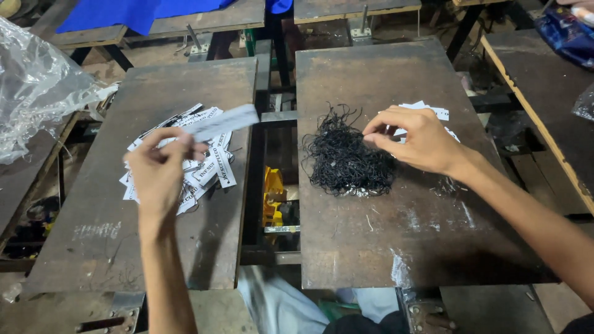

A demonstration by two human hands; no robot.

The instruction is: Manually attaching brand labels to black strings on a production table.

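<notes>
My left hand [159, 173] is raised over the left board and pinches a white paper tag [224, 121], blurred by motion. Beneath it lies a heap of white printed tags [210, 170] on the left dark board [93, 235]. My right hand [417, 141] rests at the right edge of a tangled pile of black strings [343, 158] on the right dark board [383, 241], with thumb and forefinger pinched together at the pile. A few more white tags [433, 111] lie just behind that hand.
Crumpled clear plastic [34, 86] sits at the far left. Blue cloth [133, 12] lies on a table at the back. A gap with a yellow object [272, 195] separates the two boards. Another wooden table [544, 99] runs along the right, with a blue bag [566, 34] on it.
</notes>
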